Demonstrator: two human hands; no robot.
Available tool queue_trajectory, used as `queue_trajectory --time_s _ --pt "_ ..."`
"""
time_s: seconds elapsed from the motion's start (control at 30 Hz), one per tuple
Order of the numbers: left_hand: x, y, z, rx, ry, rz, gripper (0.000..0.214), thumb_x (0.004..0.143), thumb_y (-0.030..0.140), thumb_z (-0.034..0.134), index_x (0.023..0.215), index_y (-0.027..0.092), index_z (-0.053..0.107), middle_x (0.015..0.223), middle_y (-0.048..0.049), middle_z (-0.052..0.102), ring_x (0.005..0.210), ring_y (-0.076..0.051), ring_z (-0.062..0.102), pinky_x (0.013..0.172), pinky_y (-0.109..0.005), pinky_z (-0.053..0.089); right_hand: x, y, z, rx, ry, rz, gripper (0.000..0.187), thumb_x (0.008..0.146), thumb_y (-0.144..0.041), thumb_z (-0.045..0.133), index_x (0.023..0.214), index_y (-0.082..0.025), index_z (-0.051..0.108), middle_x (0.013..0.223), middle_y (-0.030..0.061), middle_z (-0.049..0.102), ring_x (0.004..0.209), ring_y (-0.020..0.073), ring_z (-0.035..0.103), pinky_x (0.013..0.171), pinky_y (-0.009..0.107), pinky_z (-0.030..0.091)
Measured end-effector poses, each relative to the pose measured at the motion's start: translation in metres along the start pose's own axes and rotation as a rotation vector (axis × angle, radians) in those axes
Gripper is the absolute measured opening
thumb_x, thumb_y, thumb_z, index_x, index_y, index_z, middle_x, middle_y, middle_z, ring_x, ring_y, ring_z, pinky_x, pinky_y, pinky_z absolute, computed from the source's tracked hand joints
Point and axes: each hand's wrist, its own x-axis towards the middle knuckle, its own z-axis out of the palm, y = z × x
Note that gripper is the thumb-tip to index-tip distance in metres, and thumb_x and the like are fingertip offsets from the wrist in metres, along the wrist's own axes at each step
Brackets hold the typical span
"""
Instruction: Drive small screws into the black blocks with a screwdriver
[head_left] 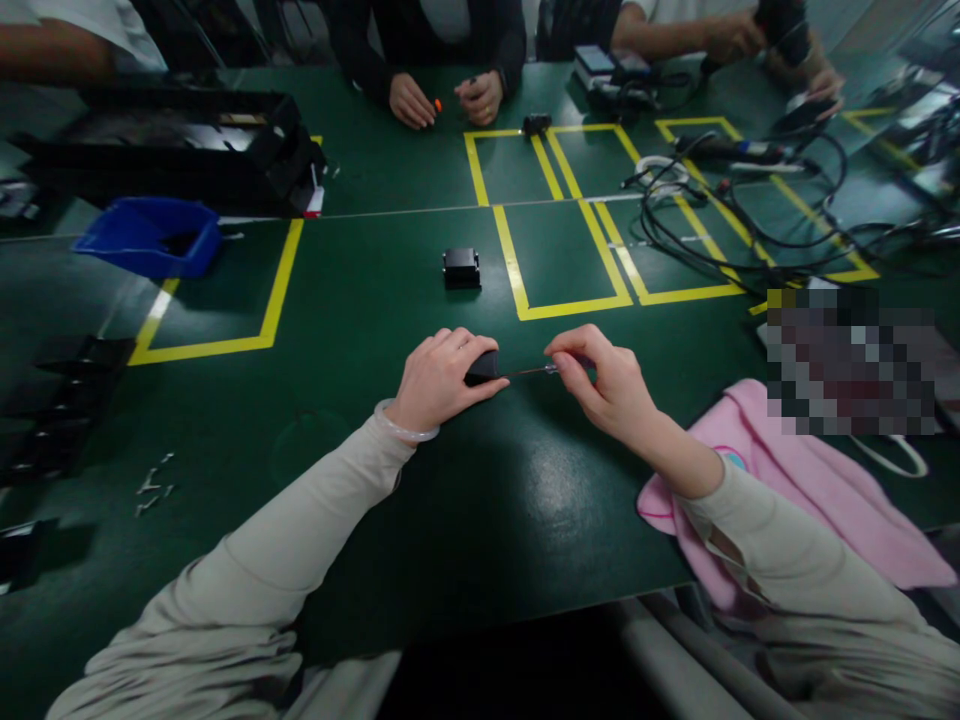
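Note:
My left hand (446, 378) is closed round a small black block-like part (482, 367), pressing it on the green table top; most of the part is covered by the fingers. My right hand (604, 378) pinches a screwdriver (531, 371) by its handle, which the fingers largely hide. Its thin metal shaft lies nearly level and points left, with the tip against or very close to the side of the black part. Further back on the table stands a separate black block (461, 268) with small shiny bits at its sides.
Left are a blue bin (154, 236), a large black tray (172, 145), black holders (64, 400) and several loose screws (154, 488). Right are a pink cloth (787, 480) and tangled cables (750, 225). Yellow tape (577, 308) marks the table. Co-workers' hands (446, 100) are across it.

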Motion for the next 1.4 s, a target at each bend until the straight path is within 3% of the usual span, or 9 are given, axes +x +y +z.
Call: queue_trajectory --time_s 0.13,0.3,0.5,0.73,0.97,1.13,1.4 --pt "-0.0001 0.0001 -0.0003 0.002 -0.001 -0.002 0.043 0.093 0.057 0.055 0.115 0.021 0.064 0.103 -0.0070 0.066 0.093 -0.024 0.058 0.081 -0.036 0.044 -0.0008 0.0007 0.0003 -0.016 0.009 0.005 0.009 0.098 -0.021 0.050 0.101 -0.019 0.059 0.081 0.0012 0.068 0.065 0.0109 0.065 0.062 0.022 0.048" --pt "0.0001 0.0009 -0.0009 0.003 -0.008 -0.003 0.042 0.093 0.056 0.056 0.115 0.021 0.064 0.103 -0.0068 0.065 0.094 -0.024 0.058 0.082 -0.036 0.044 -0.0018 0.0022 0.0004 -0.009 -0.022 -0.004 0.011 0.099 -0.027 0.052 0.093 -0.021 0.059 0.075 -0.0010 0.066 0.061 0.0102 0.063 0.059 0.021 0.047" --pt "0.0007 0.0017 -0.0002 0.012 -0.001 -0.004 0.042 0.092 0.055 0.057 0.114 0.021 0.065 0.102 -0.0066 0.065 0.093 -0.024 0.058 0.083 -0.036 0.044 -0.0039 0.0027 0.0027 -0.029 0.020 0.037 0.013 0.098 -0.024 0.048 0.105 -0.021 0.058 0.082 0.0013 0.067 0.066 0.0125 0.065 0.062 0.024 0.050" --pt "0.0003 0.0031 -0.0011 0.021 0.002 -0.009 0.041 0.092 0.055 0.057 0.114 0.021 0.065 0.102 -0.0066 0.066 0.093 -0.024 0.058 0.082 -0.036 0.044 -0.0043 0.0025 0.0020 -0.076 0.014 -0.050 0.008 0.098 -0.028 0.055 0.095 -0.021 0.059 0.074 -0.0010 0.067 0.060 0.0111 0.064 0.058 0.022 0.047" --pt "0.0004 0.0042 -0.0009 0.012 0.004 -0.017 0.041 0.093 0.053 0.056 0.115 0.020 0.065 0.104 -0.0071 0.065 0.095 -0.024 0.058 0.084 -0.036 0.045 -0.0044 0.0005 0.0011 -0.078 0.007 -0.056 0.009 0.096 -0.022 0.052 0.103 -0.020 0.058 0.078 -0.0001 0.067 0.063 0.0118 0.065 0.061 0.022 0.049" --pt "0.0002 0.0031 -0.0010 0.003 0.003 -0.017 0.043 0.092 0.055 0.056 0.115 0.020 0.064 0.105 -0.0078 0.066 0.095 -0.024 0.058 0.085 -0.037 0.046 -0.0022 0.0001 -0.0004 -0.092 -0.007 -0.072 0.010 0.099 -0.025 0.051 0.093 -0.021 0.057 0.073 -0.0009 0.067 0.060 0.0112 0.064 0.059 0.021 0.047" --pt "0.0000 0.0021 -0.0005 -0.017 0.009 -0.009 0.041 0.093 0.054 0.057 0.115 0.020 0.064 0.105 -0.0076 0.066 0.096 -0.024 0.059 0.085 -0.037 0.046 -0.0037 0.0004 0.0026 -0.124 0.017 -0.061 0.007 0.098 -0.021 0.052 0.103 -0.020 0.056 0.080 0.0005 0.068 0.063 0.0116 0.064 0.061 0.022 0.047"
